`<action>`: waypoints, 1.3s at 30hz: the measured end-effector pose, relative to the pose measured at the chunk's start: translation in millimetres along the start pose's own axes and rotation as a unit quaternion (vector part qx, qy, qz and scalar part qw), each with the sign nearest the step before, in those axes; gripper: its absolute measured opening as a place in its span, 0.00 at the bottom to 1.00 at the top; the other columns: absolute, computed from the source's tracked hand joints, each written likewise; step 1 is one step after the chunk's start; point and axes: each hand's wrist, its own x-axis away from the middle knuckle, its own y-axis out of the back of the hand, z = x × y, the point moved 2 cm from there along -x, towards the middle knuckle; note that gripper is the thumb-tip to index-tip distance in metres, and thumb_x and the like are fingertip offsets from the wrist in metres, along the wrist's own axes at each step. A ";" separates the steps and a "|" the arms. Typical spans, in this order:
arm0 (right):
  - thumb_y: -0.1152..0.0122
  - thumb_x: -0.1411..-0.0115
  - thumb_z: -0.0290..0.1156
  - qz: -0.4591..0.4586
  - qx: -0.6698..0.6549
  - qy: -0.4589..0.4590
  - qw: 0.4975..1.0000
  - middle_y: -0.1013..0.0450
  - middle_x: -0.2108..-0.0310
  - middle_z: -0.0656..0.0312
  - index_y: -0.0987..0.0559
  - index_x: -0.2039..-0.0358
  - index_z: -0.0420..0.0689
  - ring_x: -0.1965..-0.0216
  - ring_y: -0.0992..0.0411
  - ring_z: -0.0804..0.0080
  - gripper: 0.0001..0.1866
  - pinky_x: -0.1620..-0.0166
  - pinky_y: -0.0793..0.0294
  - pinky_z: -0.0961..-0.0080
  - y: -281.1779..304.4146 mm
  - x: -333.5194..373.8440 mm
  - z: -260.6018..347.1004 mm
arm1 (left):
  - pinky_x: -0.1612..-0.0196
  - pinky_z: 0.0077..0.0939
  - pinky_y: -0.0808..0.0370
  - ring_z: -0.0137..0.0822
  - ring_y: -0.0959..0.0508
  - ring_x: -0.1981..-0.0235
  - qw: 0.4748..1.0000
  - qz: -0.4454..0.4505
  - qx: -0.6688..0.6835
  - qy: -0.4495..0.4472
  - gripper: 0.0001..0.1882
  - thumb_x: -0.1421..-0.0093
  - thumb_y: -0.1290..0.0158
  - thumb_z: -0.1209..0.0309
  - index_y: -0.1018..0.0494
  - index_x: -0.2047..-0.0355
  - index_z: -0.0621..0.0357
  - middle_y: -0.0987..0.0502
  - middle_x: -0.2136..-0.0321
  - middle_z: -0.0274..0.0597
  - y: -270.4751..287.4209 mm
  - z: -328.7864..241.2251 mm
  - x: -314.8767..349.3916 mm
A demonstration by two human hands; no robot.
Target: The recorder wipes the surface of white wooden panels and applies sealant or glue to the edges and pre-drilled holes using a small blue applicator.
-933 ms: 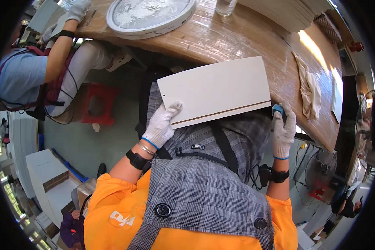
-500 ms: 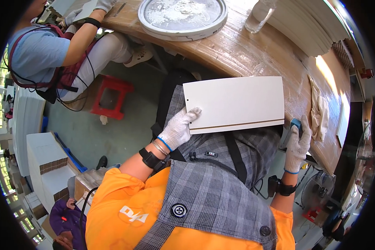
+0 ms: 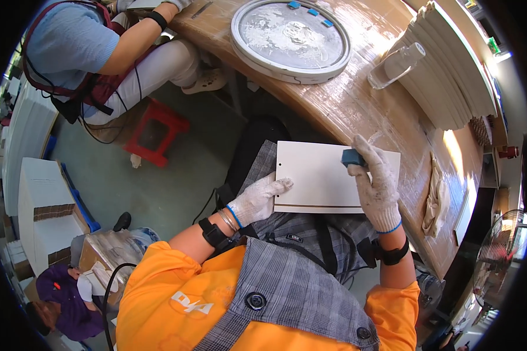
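A flat white board [image 3: 319,175] rests over my lap, with two small holes by its left edge and a brown groove along its near side. My left hand [image 3: 256,200], in a white knit glove, grips the board's left end, thumb on top. My right hand [image 3: 379,182], gloved the same way, pinches a small blue block [image 3: 352,157] over the board's right part. Whether the block touches the board I cannot tell. A round grey lid-like tray [image 3: 263,65], smeared with white paste and bearing several small blue pieces, sits on the table ahead.
The film-covered wooden table [image 3: 386,114] holds a clear bottle [image 3: 386,70], a stack of white boards [image 3: 445,64] and a cream cloth [image 3: 436,196]. A co-worker in light blue [image 3: 79,38] sits at the far left. A red stool [image 3: 155,133] stands on the floor; a fan [image 3: 500,243] is at right.
My right hand has brought the blue block from the table's edge leftward to above the board. My left hand still grips the board. The whole view has shifted, showing more of the tray.
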 end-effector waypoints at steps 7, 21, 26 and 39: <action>0.42 0.45 0.21 0.125 0.044 0.144 0.981 0.29 0.51 0.52 0.29 0.45 0.45 0.50 0.31 0.51 0.25 0.48 0.30 0.61 -48.5 -60.5 27.8 | 0.37 0.37 0.35 0.38 0.32 0.41 0.997 0.072 0.005 0.019 0.33 0.38 0.49 0.76 0.50 0.35 0.60 0.35 0.43 0.43 0.0 -2.7 0.4; 0.44 0.46 0.22 0.245 0.140 0.192 0.940 0.30 0.50 0.58 0.29 0.44 0.49 0.50 0.32 0.56 0.26 0.50 0.28 0.64 -75.2 -84.9 29.9 | 0.39 0.30 0.34 0.34 0.31 0.44 0.996 0.089 0.031 0.009 0.31 0.37 0.49 0.76 0.48 0.36 0.63 0.33 0.45 0.44 4.2 -0.7 2.0; 0.43 0.46 0.23 0.219 0.140 0.184 0.948 0.29 0.51 0.59 0.28 0.45 0.49 0.51 0.31 0.56 0.25 0.51 0.28 0.65 -79.9 -82.3 38.7 | 0.39 0.30 0.34 0.34 0.31 0.44 0.996 0.087 -0.006 0.001 0.31 0.37 0.49 0.75 0.49 0.36 0.64 0.34 0.44 0.45 5.0 -0.9 1.4; 0.36 0.47 0.21 -0.028 0.076 0.106 0.991 0.26 0.61 0.54 0.23 0.51 0.46 0.62 0.26 0.58 0.21 0.57 0.26 0.65 -41.8 -130.0 11.9 | 0.39 0.28 0.35 0.33 0.31 0.44 0.992 0.065 -0.109 -0.008 0.29 0.37 0.51 0.76 0.47 0.37 0.66 0.33 0.45 0.46 8.6 -2.8 -5.1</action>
